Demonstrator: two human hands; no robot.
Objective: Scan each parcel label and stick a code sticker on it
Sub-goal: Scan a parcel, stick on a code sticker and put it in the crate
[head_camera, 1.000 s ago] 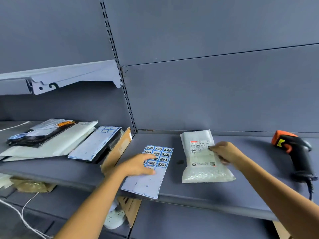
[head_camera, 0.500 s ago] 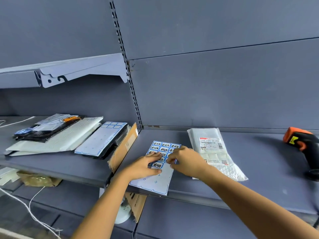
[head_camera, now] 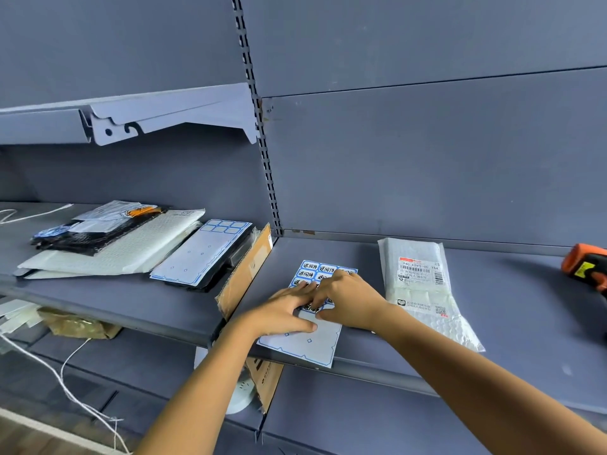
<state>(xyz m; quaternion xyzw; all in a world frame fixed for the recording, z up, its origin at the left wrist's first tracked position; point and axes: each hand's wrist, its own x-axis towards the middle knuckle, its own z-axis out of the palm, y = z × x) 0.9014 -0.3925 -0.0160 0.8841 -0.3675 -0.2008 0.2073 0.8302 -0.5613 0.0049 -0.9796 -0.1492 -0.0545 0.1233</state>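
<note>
On the shelf [head_camera: 492, 323], at its front edge, the sticker sheet [head_camera: 305, 346] is now worked by both hands. A second ago the right hand [head_camera: 348, 300] was laid on the label [head_camera: 418, 272] of the parcel [head_camera: 423, 290]; it has since been brought across to the sheet and is set beside the left hand [head_camera: 285, 310], which has been kept there throughout. The left hand is spread flat, fingers straight, and the sheet is pressed down by it. The right hand's fingers are curled down onto the printed rows, where a sticker appears to be picked at; whether one is already pinched cannot be told, since the fingertips are hidden behind the knuckles. The parcel has been released and lies label up just right of the sheet, apart from both hands. The scanner [head_camera: 584, 266] is left lying at the far right, well apart and unheld. From this it is judged that the scan of this parcel is finished with and the sticker step has been begun: a code sticker is to be peeled and carried over to the parcel. The peel is likely to be helped by the sheet being held firmly.
</note>
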